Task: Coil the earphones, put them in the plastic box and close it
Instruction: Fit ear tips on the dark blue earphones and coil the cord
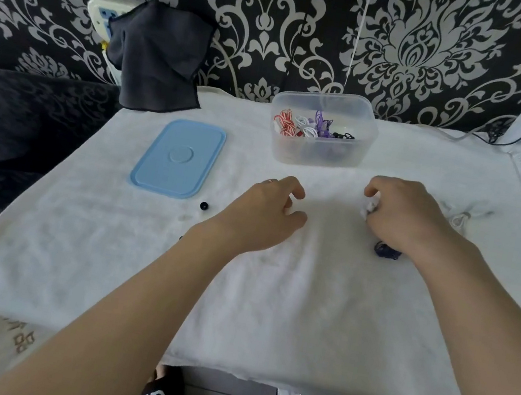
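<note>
Two hands over fuzzy white towel [268,303]: right hand [402,215] fingers pinch white earphones [370,207]; left hand [267,212] loosely curled, empty.

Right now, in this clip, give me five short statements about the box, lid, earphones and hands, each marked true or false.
1. The blue lid is on the plastic box. False: it lies flat on the white towel, left of the open box.
2. Coiled earphones already lie in the box. True.
3. The right hand grips something white. True.
4. The left hand holds the lid. False: it holds nothing.
5. A dark purple coil lies under the right wrist. True.
</note>
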Available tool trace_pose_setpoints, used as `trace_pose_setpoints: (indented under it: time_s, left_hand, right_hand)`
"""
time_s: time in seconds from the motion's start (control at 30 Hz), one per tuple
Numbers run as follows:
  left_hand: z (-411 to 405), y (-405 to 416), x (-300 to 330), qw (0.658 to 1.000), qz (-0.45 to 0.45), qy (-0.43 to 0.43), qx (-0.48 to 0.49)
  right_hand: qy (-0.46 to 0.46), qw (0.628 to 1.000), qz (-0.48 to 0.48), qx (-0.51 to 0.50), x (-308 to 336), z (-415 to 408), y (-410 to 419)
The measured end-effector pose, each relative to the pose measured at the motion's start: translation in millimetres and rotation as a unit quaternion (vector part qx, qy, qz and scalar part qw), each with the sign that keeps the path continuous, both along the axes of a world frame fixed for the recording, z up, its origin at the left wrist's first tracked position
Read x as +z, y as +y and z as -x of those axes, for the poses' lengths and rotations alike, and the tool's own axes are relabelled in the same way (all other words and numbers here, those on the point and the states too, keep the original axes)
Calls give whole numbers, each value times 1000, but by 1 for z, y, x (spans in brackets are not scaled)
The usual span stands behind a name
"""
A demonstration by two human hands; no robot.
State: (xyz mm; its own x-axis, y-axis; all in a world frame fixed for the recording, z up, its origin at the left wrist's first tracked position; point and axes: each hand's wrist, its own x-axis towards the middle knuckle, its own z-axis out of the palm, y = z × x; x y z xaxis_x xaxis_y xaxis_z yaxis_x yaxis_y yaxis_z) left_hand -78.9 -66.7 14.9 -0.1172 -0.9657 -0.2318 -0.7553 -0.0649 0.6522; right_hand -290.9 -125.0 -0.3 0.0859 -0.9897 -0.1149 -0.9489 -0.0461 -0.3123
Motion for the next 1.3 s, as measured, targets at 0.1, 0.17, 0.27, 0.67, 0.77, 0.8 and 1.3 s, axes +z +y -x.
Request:
trace_pose_setpoints:
  time_s: [0.1, 0.17, 0.27, 0.67, 0.77, 0.8, 1.3]
  left_hand:
    - [-1, 2, 4, 1000, -11, 20, 8]
    - [-1, 4, 10, 997, -29, 64, 25]
    - [-1, 8, 22, 984, -69, 162, 35]
    - [-16, 17, 28, 969, -8, 245, 32]
    - [-23, 19, 34, 957, -48, 282, 53]
    - [-25, 20, 35, 953, -63, 290, 51]
    - [-68, 30, 21, 967, -122, 214, 65]
  right_hand:
    - [-32, 999, 23, -9, 19, -3, 3]
    - [-78, 995, 57, -11, 34, -4, 6]
    - [-176, 981, 73, -29, 53, -10, 12]
    - [-598, 787, -127, -78, 59, -64, 23]
    - [-649, 738, -158, -95, 57, -73, 26]
    - [-669, 717, -172, -97, 56, -76, 28]
    - [-546, 801, -183, -165, 33, -93, 33]
